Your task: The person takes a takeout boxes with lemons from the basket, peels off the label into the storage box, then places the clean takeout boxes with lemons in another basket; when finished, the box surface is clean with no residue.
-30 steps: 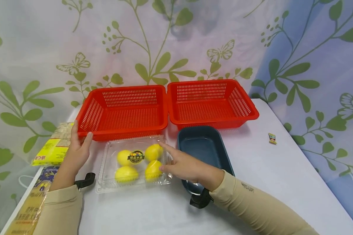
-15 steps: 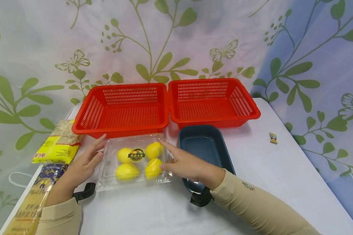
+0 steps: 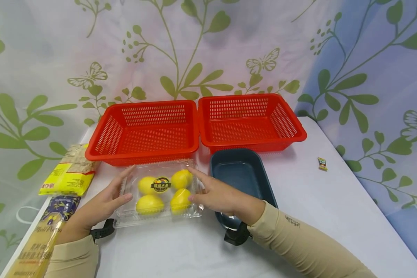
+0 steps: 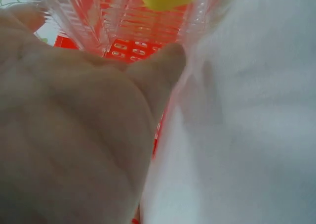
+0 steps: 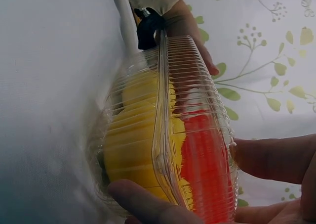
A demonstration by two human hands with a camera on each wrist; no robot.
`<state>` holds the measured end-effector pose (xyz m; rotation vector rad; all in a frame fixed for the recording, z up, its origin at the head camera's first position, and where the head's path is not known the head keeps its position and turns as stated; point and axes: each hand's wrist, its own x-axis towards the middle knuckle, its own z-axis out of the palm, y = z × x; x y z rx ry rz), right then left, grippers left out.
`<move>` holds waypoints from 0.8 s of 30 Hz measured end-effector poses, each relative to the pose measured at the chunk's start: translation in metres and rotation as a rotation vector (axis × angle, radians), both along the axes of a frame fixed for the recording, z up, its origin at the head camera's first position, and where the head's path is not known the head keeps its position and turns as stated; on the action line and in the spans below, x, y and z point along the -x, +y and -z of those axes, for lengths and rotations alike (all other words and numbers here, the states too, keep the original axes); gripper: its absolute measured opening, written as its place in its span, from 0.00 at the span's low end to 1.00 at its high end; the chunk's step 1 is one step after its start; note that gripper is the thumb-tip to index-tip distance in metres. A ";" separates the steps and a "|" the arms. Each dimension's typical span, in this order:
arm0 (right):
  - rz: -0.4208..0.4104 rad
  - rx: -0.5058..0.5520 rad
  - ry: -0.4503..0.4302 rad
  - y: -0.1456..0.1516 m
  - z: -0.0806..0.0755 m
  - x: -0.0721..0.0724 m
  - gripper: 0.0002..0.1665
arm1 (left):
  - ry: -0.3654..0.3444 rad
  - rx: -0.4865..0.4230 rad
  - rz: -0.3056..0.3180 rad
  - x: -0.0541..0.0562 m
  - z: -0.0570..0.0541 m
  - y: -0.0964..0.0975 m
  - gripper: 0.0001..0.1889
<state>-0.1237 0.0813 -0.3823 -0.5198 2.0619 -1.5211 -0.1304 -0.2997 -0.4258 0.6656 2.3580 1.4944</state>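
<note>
A clear plastic clamshell fruit box (image 3: 128, 208) with a black label lies on the table, its lid down. Several yellow, lemon-like fruits (image 3: 150, 204) show through it. My right hand (image 3: 226, 195) holds the box's right end, index finger over the lid and thumb nearer me; the right wrist view has the thumb (image 5: 148, 201) and a finger (image 5: 276, 157) on either side of the plastic. At the left end, my left hand (image 3: 102, 200) has its fingers and thumb spread at the box's edge. Its thumb (image 4: 163, 68) stays extended in the left wrist view.
Two red baskets (image 3: 142, 158) (image 3: 253, 146) stand side by side behind the box. A dark blue oblong dish (image 3: 241, 175) sits under my right wrist. At left lie a yellow bag (image 3: 69, 173) and a pasta pack (image 3: 38, 239). A small wrapped packet (image 3: 322, 163) lies far right.
My left hand has come down from beside the left basket and moved right to the box's left edge. The right hand and the box stay in place.
</note>
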 end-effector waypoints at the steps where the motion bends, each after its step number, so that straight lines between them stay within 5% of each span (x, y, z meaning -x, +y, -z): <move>1: 0.000 0.001 0.000 0.000 0.000 0.000 0.52 | -0.004 0.004 -0.003 0.000 0.000 0.000 0.43; 18: -0.003 0.025 -0.020 0.000 -0.001 -0.001 0.53 | -0.026 0.024 -0.062 0.003 0.005 0.005 0.42; 24: -0.009 -0.040 0.001 0.002 -0.004 -0.001 0.54 | -0.048 0.012 -0.066 0.003 0.006 0.004 0.43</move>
